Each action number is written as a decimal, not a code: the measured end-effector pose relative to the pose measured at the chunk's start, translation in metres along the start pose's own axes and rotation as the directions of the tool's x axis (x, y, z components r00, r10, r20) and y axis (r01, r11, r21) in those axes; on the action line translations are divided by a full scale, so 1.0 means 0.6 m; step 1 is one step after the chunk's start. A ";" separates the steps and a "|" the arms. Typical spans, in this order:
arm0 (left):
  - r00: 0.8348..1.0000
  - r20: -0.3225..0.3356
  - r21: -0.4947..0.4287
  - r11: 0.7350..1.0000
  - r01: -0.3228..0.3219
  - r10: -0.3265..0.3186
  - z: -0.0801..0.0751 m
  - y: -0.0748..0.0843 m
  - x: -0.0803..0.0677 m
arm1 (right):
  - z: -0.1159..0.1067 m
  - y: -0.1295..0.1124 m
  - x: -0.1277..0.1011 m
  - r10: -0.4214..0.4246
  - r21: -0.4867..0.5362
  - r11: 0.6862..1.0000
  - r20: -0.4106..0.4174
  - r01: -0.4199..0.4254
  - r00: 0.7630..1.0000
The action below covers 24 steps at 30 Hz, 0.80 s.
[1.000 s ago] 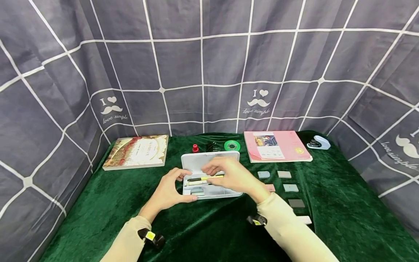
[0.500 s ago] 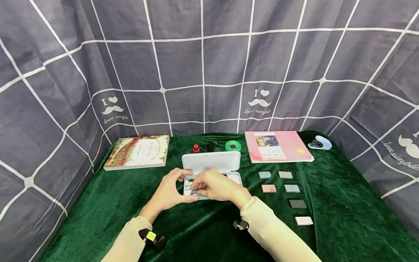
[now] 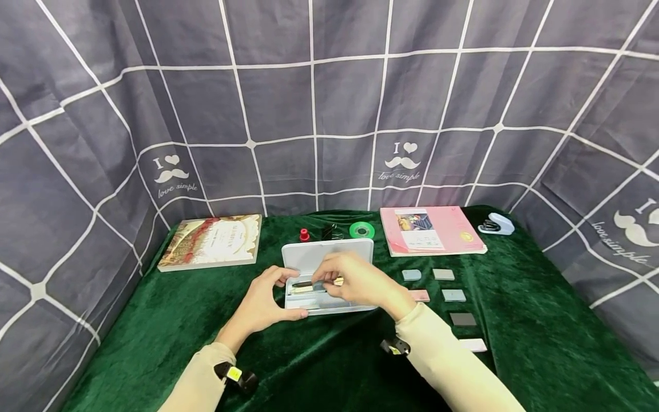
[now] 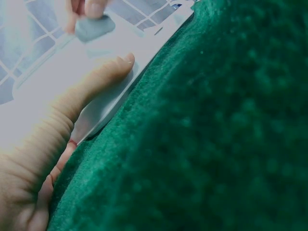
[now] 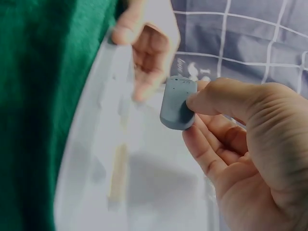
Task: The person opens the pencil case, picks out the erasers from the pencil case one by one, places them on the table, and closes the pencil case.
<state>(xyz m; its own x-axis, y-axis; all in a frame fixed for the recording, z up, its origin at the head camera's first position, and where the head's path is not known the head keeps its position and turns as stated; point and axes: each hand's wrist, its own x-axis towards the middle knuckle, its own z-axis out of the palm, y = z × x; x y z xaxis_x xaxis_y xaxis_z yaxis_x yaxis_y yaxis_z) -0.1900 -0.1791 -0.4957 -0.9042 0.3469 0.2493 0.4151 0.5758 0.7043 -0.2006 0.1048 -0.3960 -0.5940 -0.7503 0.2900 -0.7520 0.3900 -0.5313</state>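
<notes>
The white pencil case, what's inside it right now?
The pencil case holds a dark pen and a pale stick below it. The right hand, pinching a grey-blue eraser above the tray, covers the rest.

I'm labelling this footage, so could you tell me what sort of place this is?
Probably a staged tabletop set: a green velvet cloth covers the table, a grey grid-patterned curtain screens it, and stationery such as a white pencil case lies out.

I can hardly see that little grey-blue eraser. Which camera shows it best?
The right wrist view: the eraser fills the middle, pinched by the right hand. The left wrist view catches it at the top edge; in the head view fingers nearly hide it.
</notes>
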 end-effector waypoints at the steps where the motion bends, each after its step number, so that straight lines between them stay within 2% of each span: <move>1: 1.000 -0.002 0.002 1.000 0.000 0.000 -0.001 0.000 0.000 | -0.008 0.000 -0.005 -0.004 -0.005 1.000 -0.016 0.004 1.000; 7: 1.000 -0.007 0.003 1.000 -0.001 0.001 -0.001 0.002 -0.002 | -0.059 -0.001 -0.050 -0.016 -0.036 0.999 -0.115 0.012 0.993; 14: 1.000 -0.003 -0.004 1.000 -0.003 0.003 0.003 0.004 -0.002 | -0.109 0.010 -0.144 0.139 -0.037 0.988 -0.170 -0.147 0.976; 17: 1.000 -0.002 0.001 1.000 -0.009 0.009 0.002 0.006 0.000 | -0.118 0.022 -0.191 0.160 -0.059 0.983 -0.193 -0.174 0.968; 22: 1.000 -0.009 0.005 1.000 -0.015 0.015 0.000 0.005 -0.001 | -0.118 0.040 -0.259 0.135 -0.111 0.980 -0.229 -0.164 0.964; 24: 1.000 -0.010 0.001 1.000 -0.017 0.017 0.000 0.004 -0.001 | -0.114 0.045 -0.279 0.140 -0.102 0.981 -0.229 -0.167 0.963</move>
<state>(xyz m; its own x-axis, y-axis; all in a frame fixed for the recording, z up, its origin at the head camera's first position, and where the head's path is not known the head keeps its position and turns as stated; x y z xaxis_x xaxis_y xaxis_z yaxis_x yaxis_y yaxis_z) -0.1886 -0.1778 -0.4942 -0.8979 0.3492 0.2678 0.4305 0.5704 0.6995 -0.1410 0.2778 -0.4044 -0.7429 -0.5459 0.3874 -0.6676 0.5621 -0.4882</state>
